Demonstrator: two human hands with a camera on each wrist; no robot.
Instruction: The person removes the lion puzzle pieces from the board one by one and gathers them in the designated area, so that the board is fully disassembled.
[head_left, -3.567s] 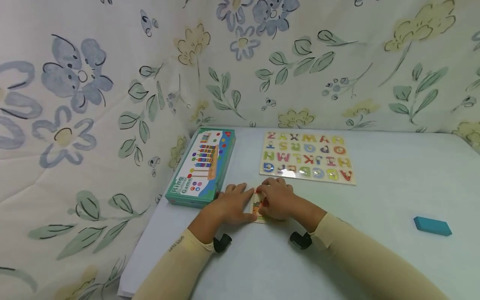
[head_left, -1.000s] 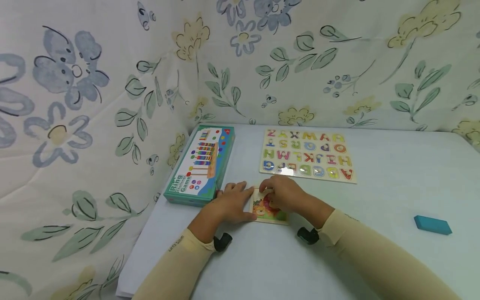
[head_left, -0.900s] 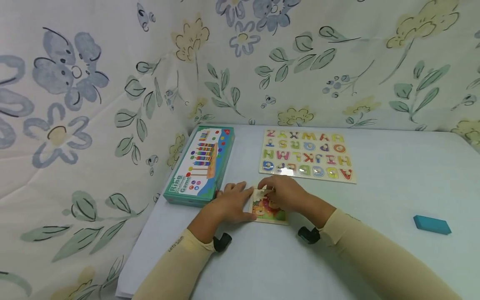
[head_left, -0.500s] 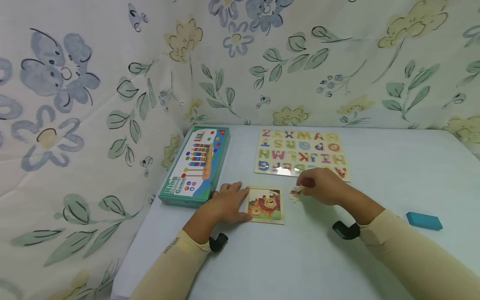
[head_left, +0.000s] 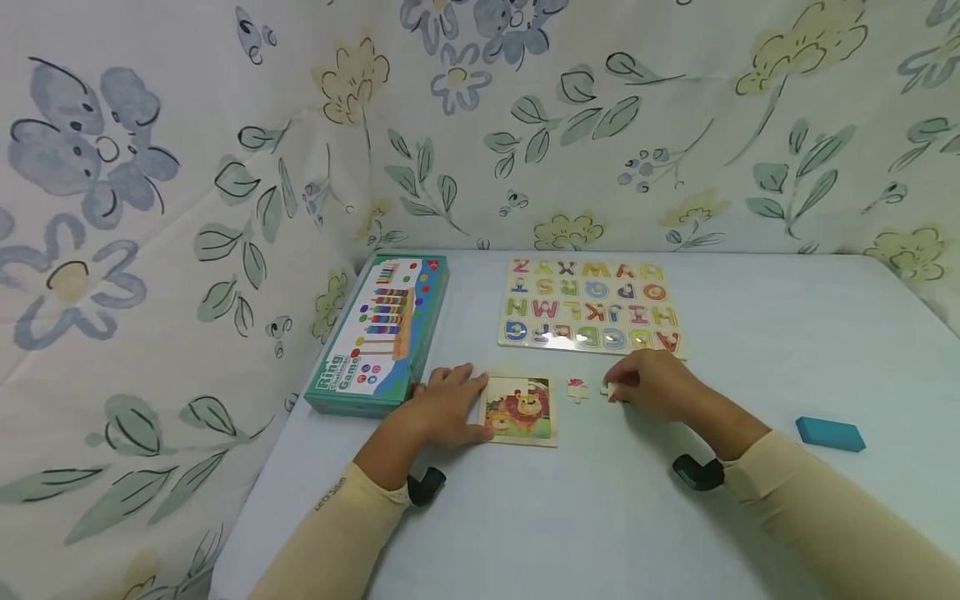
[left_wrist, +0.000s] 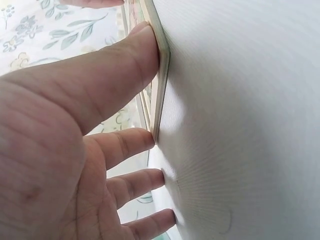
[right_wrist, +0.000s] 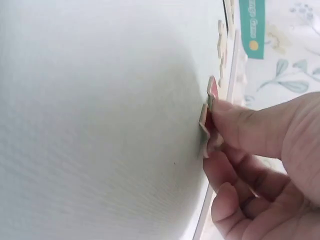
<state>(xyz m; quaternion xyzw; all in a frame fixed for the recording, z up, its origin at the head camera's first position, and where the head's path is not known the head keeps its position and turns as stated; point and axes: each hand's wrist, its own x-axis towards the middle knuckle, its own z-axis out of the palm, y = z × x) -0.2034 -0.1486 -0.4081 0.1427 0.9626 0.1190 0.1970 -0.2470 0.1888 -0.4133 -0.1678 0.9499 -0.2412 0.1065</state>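
Note:
A small square wooden jigsaw puzzle [head_left: 520, 408] with a lion picture lies flat on the table, a bare patch showing along its upper part. My left hand [head_left: 442, 410] rests at its left side, fingers spread, the thumb [left_wrist: 135, 50] on the frame's edge. One loose jigsaw piece [head_left: 577, 390] lies to the right of the puzzle. Farther right, my right hand [head_left: 654, 385] pinches another jigsaw piece [right_wrist: 204, 122] between thumb and fingers, low at the tabletop. Whether that is one piece or two overlapping is hard to tell.
Behind the hands lies a wooden alphabet board [head_left: 592, 304] with coloured letters. A green Ring Game box [head_left: 382, 333] stands left, close to my left hand. A teal block [head_left: 830, 433] lies at the right. Floral cloth [head_left: 480, 125] hangs behind and at the left.
My right hand has moved from over the puzzle to its right. A loose piece now lies beside the puzzle, and the lion picture is uncovered. My left hand stays by the frame.

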